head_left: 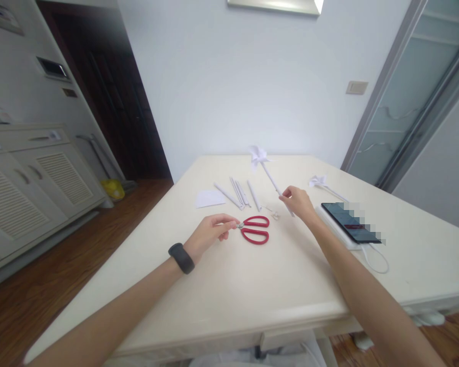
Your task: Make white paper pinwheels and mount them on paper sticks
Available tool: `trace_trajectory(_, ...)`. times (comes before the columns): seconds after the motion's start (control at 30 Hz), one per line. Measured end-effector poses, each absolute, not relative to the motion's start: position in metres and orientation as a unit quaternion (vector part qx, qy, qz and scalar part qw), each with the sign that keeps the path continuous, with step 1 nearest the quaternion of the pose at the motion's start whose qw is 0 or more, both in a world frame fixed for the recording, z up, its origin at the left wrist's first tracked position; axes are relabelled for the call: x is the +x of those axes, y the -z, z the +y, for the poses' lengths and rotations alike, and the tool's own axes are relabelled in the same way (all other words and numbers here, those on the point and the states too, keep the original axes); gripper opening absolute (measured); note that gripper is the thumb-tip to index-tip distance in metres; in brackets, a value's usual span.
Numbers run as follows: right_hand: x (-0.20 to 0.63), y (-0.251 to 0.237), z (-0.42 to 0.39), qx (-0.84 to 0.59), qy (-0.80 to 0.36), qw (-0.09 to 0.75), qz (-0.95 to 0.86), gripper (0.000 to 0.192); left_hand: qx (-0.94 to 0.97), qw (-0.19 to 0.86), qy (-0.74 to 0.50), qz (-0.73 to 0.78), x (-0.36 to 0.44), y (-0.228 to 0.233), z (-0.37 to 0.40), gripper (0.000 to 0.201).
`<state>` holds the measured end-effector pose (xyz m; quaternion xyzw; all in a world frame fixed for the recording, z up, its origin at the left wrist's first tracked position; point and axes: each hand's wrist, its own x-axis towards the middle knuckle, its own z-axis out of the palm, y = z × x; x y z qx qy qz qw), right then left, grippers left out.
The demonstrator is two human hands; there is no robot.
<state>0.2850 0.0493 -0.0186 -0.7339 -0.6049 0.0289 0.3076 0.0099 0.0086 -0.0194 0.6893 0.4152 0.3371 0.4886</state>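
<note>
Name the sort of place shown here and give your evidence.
Probably a home dining room: a cream table holds red scissors and a paper pinwheel, with louvred cabinets and a sliding glass door nearby.

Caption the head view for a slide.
Left hand pinches the red-handled scissors by the blades; right hand grips the white paper pinwheel's stick on the cream table.

Cream table (229,300), red scissors (255,229), paper sticks (239,193), pinwheels (259,154), phone (350,223)
</note>
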Motion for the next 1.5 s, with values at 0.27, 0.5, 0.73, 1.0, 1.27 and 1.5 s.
trace_trajectory(0.27, 0.302, 0.032, 0.055, -0.791, -0.007, 0.191, -0.581, 0.018, 0.697, 0.487, -0.325, 0.414, 0.011, 0.019, 0.009, 0.024)
trace_trajectory(0.5, 0.306, 0.038, 0.057, -0.799, 0.0, 0.132, -0.587, 0.021, 0.708, 0.479, -0.319, 0.408, 0.012, 0.02, 0.01, 0.024)
trace_trajectory(0.73, 0.315, 0.041, 0.063, -0.804, -0.009, 0.089, -0.587, 0.027, 0.71, 0.484, -0.322, 0.398, 0.011, 0.022, 0.011, 0.024)
trace_trajectory(1.0, 0.33, 0.038, 0.066, -0.811, -0.057, 0.03, -0.581, 0.026, 0.714, 0.483, -0.316, 0.397, 0.013, 0.02, 0.01, 0.026)
trace_trajectory(1.27, 0.332, 0.04, 0.069, -0.818, -0.048, 0.033, -0.572, 0.022, 0.722, 0.476, -0.31, 0.394, 0.014, 0.019, 0.009, 0.028)
trace_trajectory(1.5, 0.335, 0.041, 0.066, -0.837, -0.015, 0.066, -0.543, 0.027, 0.731, 0.477, -0.309, 0.377, 0.012, 0.024, 0.011, 0.03)
